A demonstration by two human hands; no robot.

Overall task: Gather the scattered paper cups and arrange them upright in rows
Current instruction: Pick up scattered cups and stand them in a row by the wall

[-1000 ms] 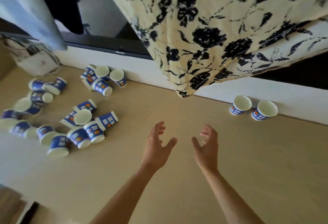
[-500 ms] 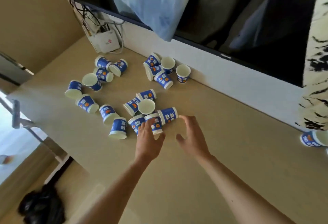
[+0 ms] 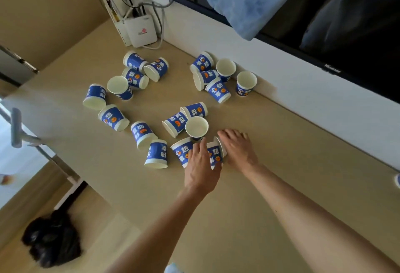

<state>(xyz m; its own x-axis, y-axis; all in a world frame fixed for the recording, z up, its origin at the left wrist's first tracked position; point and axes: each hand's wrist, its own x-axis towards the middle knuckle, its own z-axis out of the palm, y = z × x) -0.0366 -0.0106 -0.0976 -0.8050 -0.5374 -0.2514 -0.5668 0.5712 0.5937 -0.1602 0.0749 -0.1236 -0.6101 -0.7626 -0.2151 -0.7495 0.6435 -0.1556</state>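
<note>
The beige tabletop (image 3: 238,218) runs along a white wall (image 3: 281,91) under a dark television (image 3: 346,34). In the last half second our hands have closed in, and they now bracket one tipped cup (image 3: 214,153) at the near edge of the middle cluster. The left hand (image 3: 201,164) lies over its side; we cannot tell whether the fingers curl round it. The right hand (image 3: 238,149) rests flat-fingered against its rim. We judge the first pick-up is starting. A neighbouring cup (image 3: 180,151) touches it and an upright cup (image 3: 196,128) stands just beyond, crowding the lift. The scattered cups (image 3: 112,117) spread toward a white router (image 3: 140,31).
</note>
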